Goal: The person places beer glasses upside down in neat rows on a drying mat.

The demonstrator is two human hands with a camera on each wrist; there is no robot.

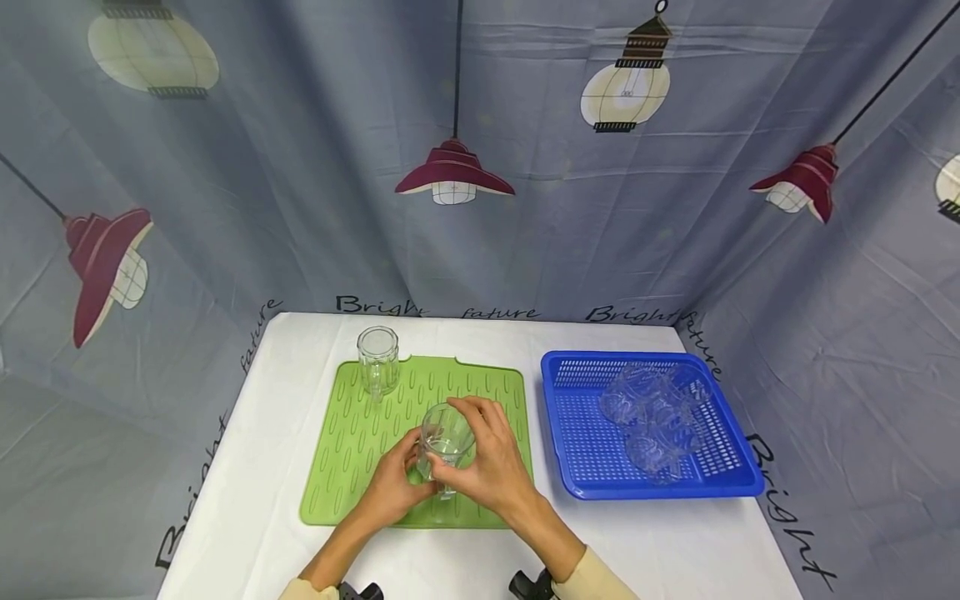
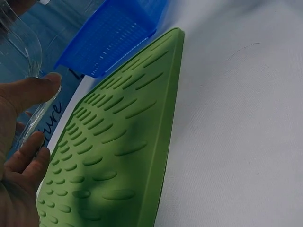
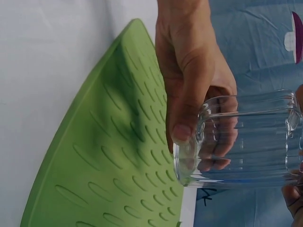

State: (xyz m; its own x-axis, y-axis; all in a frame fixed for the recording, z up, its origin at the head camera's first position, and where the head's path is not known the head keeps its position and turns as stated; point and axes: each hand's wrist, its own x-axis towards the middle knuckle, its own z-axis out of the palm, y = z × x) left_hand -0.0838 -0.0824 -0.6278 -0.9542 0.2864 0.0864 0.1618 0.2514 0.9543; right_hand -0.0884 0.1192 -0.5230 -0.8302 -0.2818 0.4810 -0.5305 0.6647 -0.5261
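Our left hand (image 1: pixel 396 485) and right hand (image 1: pixel 489 460), fingers curled, grip a clear, cylindrical glass mug (image 1: pixel 447 435) above a green, ridged rectangular mat (image 1: pixel 352 471). Probably rigid, slippery and breakable, it suits holding round the body. At its three o'clock: a blue plastic basket (image 1: pixel 660 492).

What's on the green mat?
A glass mug stands near the far left corner. The left hand and right hand hold another mug above the mat, hiding the part behind them.

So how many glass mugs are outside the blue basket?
2: the standing mug, on the far-left corner of the green mat, and the held mug, between the left hand and the right hand. Glassware overlaps in the blue basket, so I can't count that.
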